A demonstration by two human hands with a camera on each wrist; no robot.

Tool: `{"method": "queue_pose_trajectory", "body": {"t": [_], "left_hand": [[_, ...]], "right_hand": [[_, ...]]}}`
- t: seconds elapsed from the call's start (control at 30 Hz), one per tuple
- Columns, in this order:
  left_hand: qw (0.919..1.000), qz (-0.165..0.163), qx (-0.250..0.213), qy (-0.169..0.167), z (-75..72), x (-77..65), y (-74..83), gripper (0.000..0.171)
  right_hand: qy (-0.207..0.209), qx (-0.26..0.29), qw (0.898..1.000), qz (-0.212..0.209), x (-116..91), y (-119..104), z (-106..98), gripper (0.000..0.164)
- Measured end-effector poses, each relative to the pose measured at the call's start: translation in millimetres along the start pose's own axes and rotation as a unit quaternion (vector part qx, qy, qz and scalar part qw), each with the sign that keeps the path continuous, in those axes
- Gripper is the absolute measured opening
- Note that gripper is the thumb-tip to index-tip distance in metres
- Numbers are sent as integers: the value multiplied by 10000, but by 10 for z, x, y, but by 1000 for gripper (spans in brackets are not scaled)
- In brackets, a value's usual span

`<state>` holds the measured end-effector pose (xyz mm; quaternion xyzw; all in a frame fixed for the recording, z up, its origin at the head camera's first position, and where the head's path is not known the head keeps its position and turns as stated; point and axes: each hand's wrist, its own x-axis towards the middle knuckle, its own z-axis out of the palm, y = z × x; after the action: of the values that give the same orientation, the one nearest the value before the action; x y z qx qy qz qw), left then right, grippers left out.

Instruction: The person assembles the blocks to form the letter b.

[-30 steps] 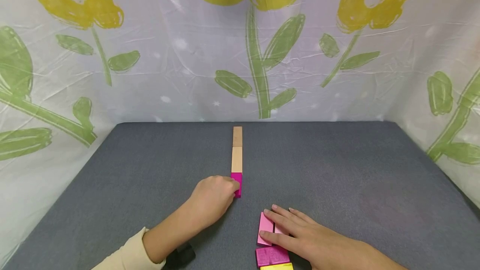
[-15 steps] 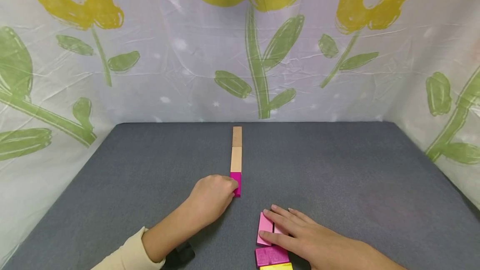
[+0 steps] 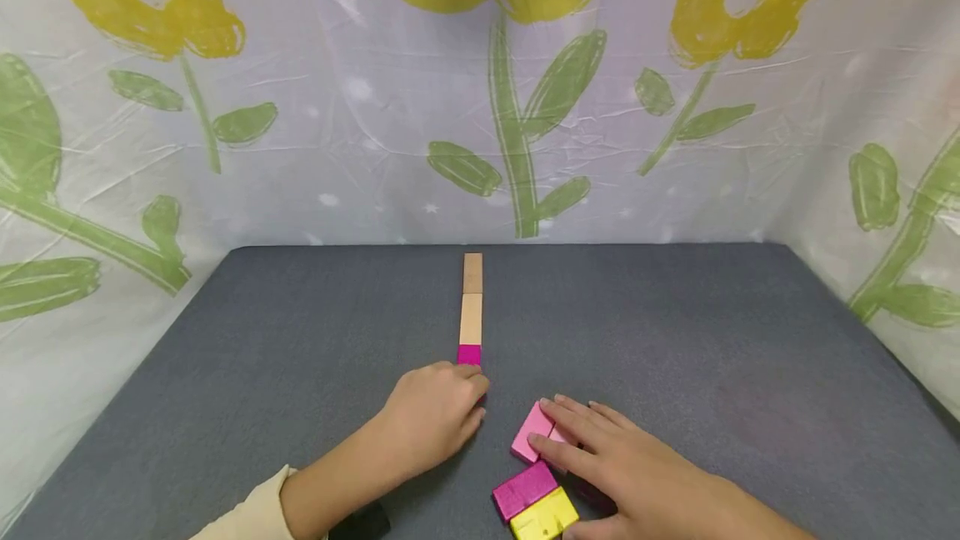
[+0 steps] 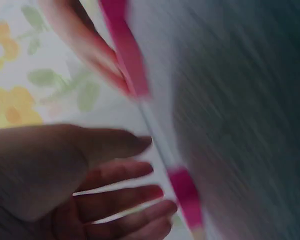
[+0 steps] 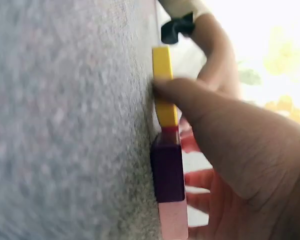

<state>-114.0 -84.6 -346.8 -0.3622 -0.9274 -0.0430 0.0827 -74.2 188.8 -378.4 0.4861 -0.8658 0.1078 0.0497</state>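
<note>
A magenta block (image 3: 469,354) lies at the near end of a row, its near part hidden behind my left hand (image 3: 435,412). In the left wrist view a gap separates the thumb (image 4: 125,142) from the other fingers, with the magenta block (image 4: 186,196) just beyond the fingertips. My right hand (image 3: 637,469) spreads over a cluster of blocks. Its fingers rest on two light pink blocks (image 3: 532,432), while its thumb touches a yellow block (image 5: 163,67). A purple-magenta block (image 3: 526,491) sits against the yellow one. A dark purple block (image 5: 168,172) shows beneath the hand.
Two plain wooden blocks (image 3: 471,319) continue the row toward the back of the grey table (image 3: 675,340). A flower-printed cloth (image 3: 360,140) hangs behind and at both sides. Something black (image 3: 362,522) is at the left wrist.
My left hand has let go of the magenta block and drawn back toward me. My right hand has turned the cluster, swinging the yellow and purple-magenta blocks into fuller view.
</note>
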Motion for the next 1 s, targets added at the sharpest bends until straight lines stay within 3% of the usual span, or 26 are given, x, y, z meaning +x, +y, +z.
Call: {"method": "queue_pose_trajectory", "body": {"t": [0.07,0.17,0.27,0.43,0.57,0.67,0.8,0.93,1.0], "left_hand": [[9983,358,-443,-146,-29,-48,113,22],[9880,923,-1149,-457,-48,-116,269,34],[9815,1250,-1205,-802,-35,-149,357,44],[9842,1001,-820,-1212,2,-121,356,44],[9926,639,-476,-920,15,-98,296,35],[9951,426,-273,-846,24,-79,253,30],[9930,306,-377,-1073,26,-68,243,31],[9889,447,-699,-1236,29,-89,271,44],[9839,632,-883,-1420,36,-100,282,51]], "right_hand": [[82,-80,9996,248,2,10,-5,70],[121,13,9981,599,2,18,-25,69],[147,89,9947,1012,10,25,-36,70],[332,-216,9815,1871,36,66,-50,63],[497,-608,9669,2427,28,172,-78,61],[457,-649,9623,2603,5,246,-106,63],[495,-229,9724,2269,-15,273,-123,64],[259,414,9906,1275,-30,235,-122,64],[-24,594,9945,864,-45,188,-122,63]]}}
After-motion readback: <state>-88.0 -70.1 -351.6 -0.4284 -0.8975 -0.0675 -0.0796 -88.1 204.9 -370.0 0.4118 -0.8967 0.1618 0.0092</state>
